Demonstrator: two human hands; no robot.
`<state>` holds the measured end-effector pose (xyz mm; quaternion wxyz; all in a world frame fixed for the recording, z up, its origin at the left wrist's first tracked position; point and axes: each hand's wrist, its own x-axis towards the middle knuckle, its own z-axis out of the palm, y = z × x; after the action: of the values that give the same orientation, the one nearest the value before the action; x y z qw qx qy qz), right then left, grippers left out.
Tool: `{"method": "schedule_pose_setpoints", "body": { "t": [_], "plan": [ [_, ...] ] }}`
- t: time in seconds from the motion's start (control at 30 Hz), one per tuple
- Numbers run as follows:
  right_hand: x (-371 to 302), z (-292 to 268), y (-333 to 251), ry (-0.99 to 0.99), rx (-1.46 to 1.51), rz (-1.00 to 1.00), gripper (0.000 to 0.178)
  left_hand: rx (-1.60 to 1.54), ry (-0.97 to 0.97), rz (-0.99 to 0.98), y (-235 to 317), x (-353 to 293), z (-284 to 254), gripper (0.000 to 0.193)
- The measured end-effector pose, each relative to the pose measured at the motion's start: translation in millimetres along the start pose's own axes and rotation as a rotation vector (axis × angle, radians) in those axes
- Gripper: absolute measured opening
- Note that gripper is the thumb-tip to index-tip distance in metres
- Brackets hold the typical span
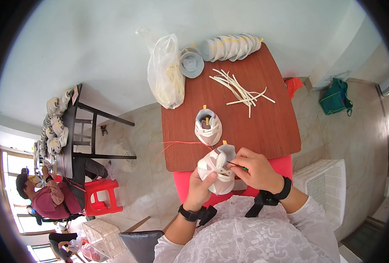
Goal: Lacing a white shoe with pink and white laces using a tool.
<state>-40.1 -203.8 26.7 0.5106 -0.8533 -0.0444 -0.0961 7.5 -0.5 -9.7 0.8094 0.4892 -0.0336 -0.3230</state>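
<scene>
My left hand [198, 189] grips a white and pale pink shoe upper [220, 179] just off the near edge of the brown table [190, 160]. Its thumb presses on the crossed white straps. In my right hand [259, 173], pinched between the fingers, is a thin dark tool with a green end [242, 168]; its tip meets the lacing beside the shoe opening. Just beyond, a second laced shoe upper [208, 135] with a yellow tab stands on the table. A thin red cord [177, 142] runs leftward from between the two uppers.
Loose white laces [242, 93] lie mid-table. Behind them are a row of nested uppers [233, 47], grey-blue cupped pieces [191, 64] and a clear plastic bag [166, 74]. A white basket [324, 188] stands at right. Far left, a person [54, 199] sits by another table.
</scene>
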Motion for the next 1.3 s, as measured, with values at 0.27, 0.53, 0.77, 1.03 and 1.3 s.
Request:
{"method": "schedule_pose_setpoints", "body": {
  "t": [0.27, 0.53, 0.77, 1.03, 1.3],
  "plan": [
    [-6.6, -0.3, -8.4, 0.037, -0.023, -0.048, 0.025, -0.039, -0.002, 0.052, -4.0, 3.8, -1.3, 0.052],
    [4.4, -16.7, -4.6, -0.263, -0.261, -0.053, 0.027, 0.001, -0.114, 0.051, -1.4, -0.2, 0.6, 0.067],
    [0.6, -18.8, -4.4, -0.262, -0.309, -0.116, 0.023, 0.568, -0.004, 0.011, 15.5, 0.4, 17.9, 0.058],
    [-9.5, 4.3, -8.2, -0.051, -0.194, 0.038, 0.023, -0.078, 0.198, -0.129, -0.6, -8.1, 18.1, 0.056],
    [-20.1, 19.0, 17.3, -0.01, 0.332, 0.358, 0.021, 0.162, 0.139, -0.09, -15.1, -11.3, 14.9, 0.064]
  ]
}}
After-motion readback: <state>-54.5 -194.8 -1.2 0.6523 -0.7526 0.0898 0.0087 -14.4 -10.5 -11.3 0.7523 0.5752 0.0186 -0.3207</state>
